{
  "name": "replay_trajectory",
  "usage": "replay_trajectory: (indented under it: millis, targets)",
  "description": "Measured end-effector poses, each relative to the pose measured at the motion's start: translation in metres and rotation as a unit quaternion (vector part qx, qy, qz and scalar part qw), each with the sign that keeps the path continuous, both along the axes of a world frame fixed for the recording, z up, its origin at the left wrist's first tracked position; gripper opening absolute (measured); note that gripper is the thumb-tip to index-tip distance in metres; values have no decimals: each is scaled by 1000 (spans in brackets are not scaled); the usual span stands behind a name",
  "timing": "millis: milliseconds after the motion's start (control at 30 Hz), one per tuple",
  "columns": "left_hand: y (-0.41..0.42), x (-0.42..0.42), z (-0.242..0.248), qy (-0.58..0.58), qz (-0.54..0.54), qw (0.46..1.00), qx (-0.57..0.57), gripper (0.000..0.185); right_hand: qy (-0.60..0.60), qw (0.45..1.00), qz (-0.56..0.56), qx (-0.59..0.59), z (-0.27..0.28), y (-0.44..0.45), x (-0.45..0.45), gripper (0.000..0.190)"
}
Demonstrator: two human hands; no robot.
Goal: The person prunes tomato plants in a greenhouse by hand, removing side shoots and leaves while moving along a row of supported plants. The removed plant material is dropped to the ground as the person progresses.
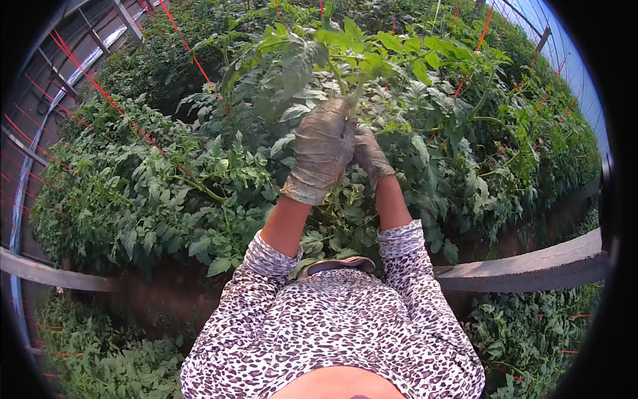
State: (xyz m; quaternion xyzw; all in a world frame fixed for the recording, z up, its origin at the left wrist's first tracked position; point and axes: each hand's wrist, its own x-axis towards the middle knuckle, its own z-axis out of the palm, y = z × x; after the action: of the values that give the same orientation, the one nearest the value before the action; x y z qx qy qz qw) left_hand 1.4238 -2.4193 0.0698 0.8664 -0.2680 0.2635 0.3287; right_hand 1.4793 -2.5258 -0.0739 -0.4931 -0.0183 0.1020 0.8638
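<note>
My left hand, in a soiled thin glove, is closed around the stem of a tomato plant in front of me. Close against it on the right, my right hand, gloved too, has its fingers curled at the same stem, partly hidden behind the left hand. The leafy top of the tomato plant rises above both hands and spreads to either side. Below the gloves, more stem and small leaves show between my forearms. Whether anything else is inside my fingers is hidden.
Dense tomato foliage surrounds my hands, with red strings running up through it. A pale beam crosses at the right, and another stretch at the left. More plants grow behind me. Posts stand at the upper left.
</note>
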Motion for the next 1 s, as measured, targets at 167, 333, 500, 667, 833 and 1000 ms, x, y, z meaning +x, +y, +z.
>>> replay_trajectory:
  millis: [167, 333, 500, 667, 833, 1000]
  targets:
    - [55, 26, -15, 235, 1, 897, -373, 21, 41, 964, 94, -246, 68, 15, 2, 19]
    - [55, 55, -7, 237, -133, 825, -495, 22, 27, 958, 116, -262, 65, 33, -2, 24]
    - [75, 83, -29, 269, 0, 806, -528, 32, 20, 956, 76, -283, 66, 45, -8, 23]
    - [72, 92, -30, 126, 166, 962, -175, 41, 14, 942, 54, -331, 62, 48, -9, 22]
    - [59, 80, -10, 258, 1, 930, -263, 28, -63, 934, -12, -351, 56, 50, -24, 20]
    - [64, 72, -39, 295, -104, 827, -467, 15, -78, 946, -69, -307, 50, 55, -41, 14]
